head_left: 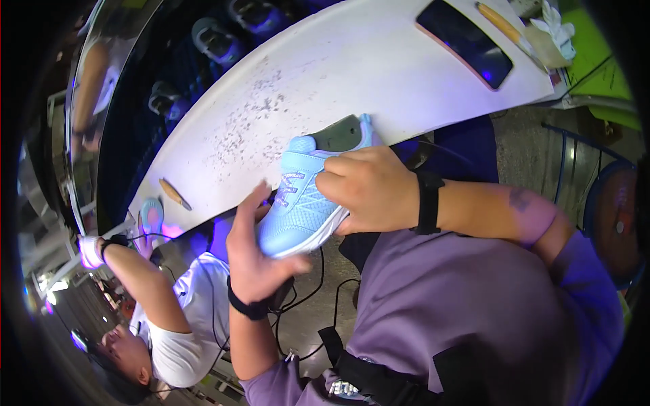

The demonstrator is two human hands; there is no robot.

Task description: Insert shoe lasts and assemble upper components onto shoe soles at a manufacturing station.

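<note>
White and curved along its far side, a tabletop runs across the view, with grey crumbs scattered on its middle. Held at the tabletop's near edge is a light-blue shoe. Its long axis lies diagonally: the toe points to the person's left and back toward the body, away from the tabletop, while the heel points to the right and out over it. Laces and strap face up toward the camera; the white sole edge is turned to the person.

The right hand has its grip closed on the shoe's side, between midfoot and heel. The left hand, slightly blurred, has its grip spread wide around the toe; whether it touches, I cannot tell.

As for containers, the shoe's opening holds a dark piece with a small hole near its end. Beyond the tabletop's far edge, a dark channel contains several shoes. On the tabletop's right end lie a phone and a wooden-handled tool. Off its left end is a co-worker in a white shirt.
</note>
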